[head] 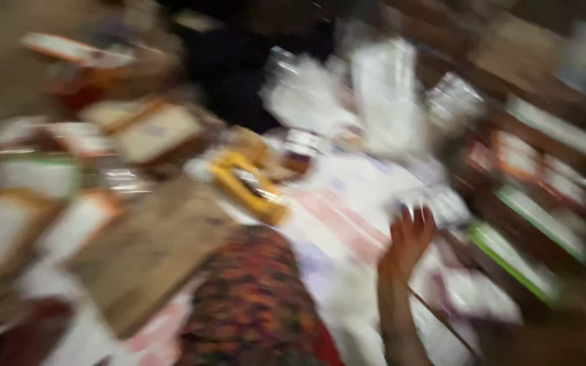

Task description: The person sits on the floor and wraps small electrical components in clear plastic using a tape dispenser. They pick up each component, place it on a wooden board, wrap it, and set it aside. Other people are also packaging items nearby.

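The whole head view is smeared by motion. My right hand (408, 238) reaches forward from the bottom, fingers raised against a pale flat packet (435, 201); the blur hides whether it grips it. A patterned red and orange cloth (252, 298) covers what looks like my knee at the bottom centre. My left hand is out of sight.
A brown cardboard sheet (147, 254) lies left of the cloth. A yellow object (249, 186) sits in the middle. White papers and plastic packets (347, 102) are strewn around, with several flat boxes (150, 132) at left and green-edged packets (544, 224) at right.
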The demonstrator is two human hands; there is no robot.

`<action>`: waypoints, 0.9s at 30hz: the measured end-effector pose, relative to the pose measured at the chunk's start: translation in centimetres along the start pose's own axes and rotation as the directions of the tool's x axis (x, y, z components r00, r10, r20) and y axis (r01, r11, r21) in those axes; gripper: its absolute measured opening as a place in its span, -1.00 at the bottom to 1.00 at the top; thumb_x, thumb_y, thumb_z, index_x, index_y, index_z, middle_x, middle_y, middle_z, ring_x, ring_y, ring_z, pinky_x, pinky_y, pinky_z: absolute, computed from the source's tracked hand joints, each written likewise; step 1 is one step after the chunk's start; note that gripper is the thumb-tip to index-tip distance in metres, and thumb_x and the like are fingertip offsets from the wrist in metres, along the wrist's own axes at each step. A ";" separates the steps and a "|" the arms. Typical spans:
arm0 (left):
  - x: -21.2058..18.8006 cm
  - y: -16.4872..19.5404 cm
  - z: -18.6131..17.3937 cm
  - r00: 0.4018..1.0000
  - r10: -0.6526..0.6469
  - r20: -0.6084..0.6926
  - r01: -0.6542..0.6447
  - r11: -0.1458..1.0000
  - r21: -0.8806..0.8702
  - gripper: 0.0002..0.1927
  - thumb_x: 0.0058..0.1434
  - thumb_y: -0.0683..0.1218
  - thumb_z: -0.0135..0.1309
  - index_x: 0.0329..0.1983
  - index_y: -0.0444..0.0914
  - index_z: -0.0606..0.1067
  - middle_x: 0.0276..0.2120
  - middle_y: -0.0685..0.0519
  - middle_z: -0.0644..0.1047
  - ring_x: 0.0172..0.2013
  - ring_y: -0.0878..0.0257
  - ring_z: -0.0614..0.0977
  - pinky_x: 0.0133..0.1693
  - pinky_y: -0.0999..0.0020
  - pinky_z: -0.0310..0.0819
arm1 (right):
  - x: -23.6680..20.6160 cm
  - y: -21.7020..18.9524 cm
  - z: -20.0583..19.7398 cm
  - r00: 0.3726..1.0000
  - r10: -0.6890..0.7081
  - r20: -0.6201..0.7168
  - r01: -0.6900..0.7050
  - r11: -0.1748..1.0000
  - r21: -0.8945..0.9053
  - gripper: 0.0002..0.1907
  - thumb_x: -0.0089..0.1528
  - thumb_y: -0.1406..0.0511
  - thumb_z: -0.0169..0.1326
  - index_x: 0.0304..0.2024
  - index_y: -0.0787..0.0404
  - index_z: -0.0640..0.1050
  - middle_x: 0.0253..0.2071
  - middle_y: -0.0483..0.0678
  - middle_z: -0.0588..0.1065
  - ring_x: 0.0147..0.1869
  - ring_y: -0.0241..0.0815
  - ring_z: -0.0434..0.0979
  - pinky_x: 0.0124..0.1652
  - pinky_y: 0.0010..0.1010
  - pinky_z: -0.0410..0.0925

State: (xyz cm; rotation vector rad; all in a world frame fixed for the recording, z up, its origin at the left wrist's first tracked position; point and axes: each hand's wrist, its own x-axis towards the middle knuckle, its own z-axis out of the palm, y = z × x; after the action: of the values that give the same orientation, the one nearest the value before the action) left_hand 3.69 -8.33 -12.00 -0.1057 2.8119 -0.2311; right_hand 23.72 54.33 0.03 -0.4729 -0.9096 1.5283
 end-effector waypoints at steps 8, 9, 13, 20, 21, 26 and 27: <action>-4.2 1.2 -0.7 0.997 0.014 0.076 -0.005 0.993 -0.117 -0.29 0.19 0.34 0.09 0.42 0.26 0.23 0.39 0.09 0.25 0.36 0.09 0.31 0.18 -0.55 0.01 | -12.3 -0.7 13.5 0.435 0.510 0.742 -0.507 0.820 -0.266 -0.47 0.23 0.25 0.07 0.24 0.27 0.44 0.22 0.05 0.46 0.17 -0.06 0.50 0.06 -0.18 0.35; -4.4 1.2 -0.9 0.997 0.015 0.074 -0.005 0.992 -0.129 -0.29 0.19 0.34 0.09 0.42 0.27 0.22 0.39 0.09 0.25 0.36 0.09 0.30 0.18 -0.55 0.00 | -13.2 -1.1 14.6 0.355 0.532 0.769 -0.491 0.806 -0.331 -0.48 0.23 0.25 0.07 0.24 0.27 0.44 0.21 0.04 0.47 0.16 -0.07 0.50 0.06 -0.19 0.35; -4.9 0.9 -1.6 0.997 0.031 0.067 -0.019 0.985 -0.169 -0.29 0.19 0.31 0.11 0.41 0.25 0.24 0.36 0.07 0.27 0.34 0.12 0.33 0.15 -0.56 0.01 | -15.6 -1.4 20.9 0.033 0.574 0.818 -0.383 0.763 -0.520 -0.52 0.24 0.25 0.08 0.20 0.28 0.46 0.16 0.03 0.49 0.13 -0.10 0.51 0.05 -0.23 0.36; -6.0 0.8 -2.2 0.998 0.059 -0.031 -0.065 0.966 -0.250 -0.36 0.18 0.26 0.15 0.33 0.12 0.34 0.20 0.06 0.40 0.21 0.09 0.45 0.13 -0.36 0.07 | -20.0 -2.2 22.1 -0.393 0.533 0.749 -0.159 0.763 -0.626 -0.58 0.27 0.25 0.10 0.14 0.28 0.50 0.07 0.00 0.52 0.08 -0.16 0.51 0.03 -0.29 0.37; -6.3 0.9 -2.3 0.998 0.037 -0.051 -0.050 0.960 -0.275 -0.40 0.17 0.23 0.14 0.30 0.13 0.37 0.17 0.09 0.43 0.19 0.11 0.47 0.15 -0.39 0.06 | -20.7 -2.0 21.8 -0.437 0.522 0.733 -0.138 0.766 -0.628 -0.59 0.27 0.25 0.10 0.13 0.29 0.51 0.06 0.00 0.53 0.08 -0.17 0.51 0.03 -0.30 0.37; -7.4 1.6 -2.6 0.991 -0.027 -0.130 -0.011 0.958 -0.285 -0.50 0.18 0.18 0.14 0.21 0.14 0.45 0.08 0.12 0.50 0.13 0.11 0.52 0.17 -0.45 0.03 | -24.8 -0.4 21.4 -0.605 0.444 0.662 -0.065 0.800 -0.596 -0.64 0.29 0.25 0.11 0.09 0.29 0.53 -0.01 -0.02 0.55 0.04 -0.21 0.51 0.01 -0.35 0.38; -7.4 1.6 -2.6 0.992 -0.028 -0.127 -0.010 0.959 -0.283 -0.49 0.17 0.17 0.15 0.21 0.14 0.45 0.10 0.11 0.48 0.14 0.11 0.51 0.16 -0.48 0.01 | -25.4 -0.2 21.8 -0.625 0.429 0.653 -0.061 0.807 -0.588 -0.65 0.29 0.25 0.11 0.08 0.29 0.54 -0.02 -0.03 0.56 0.04 -0.22 0.51 0.01 -0.36 0.38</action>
State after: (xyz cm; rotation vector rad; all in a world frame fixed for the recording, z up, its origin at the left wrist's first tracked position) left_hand 9.79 -5.67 -7.55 -0.1739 2.9572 0.1724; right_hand 12.18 23.97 8.16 1.1666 -2.7163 2.2948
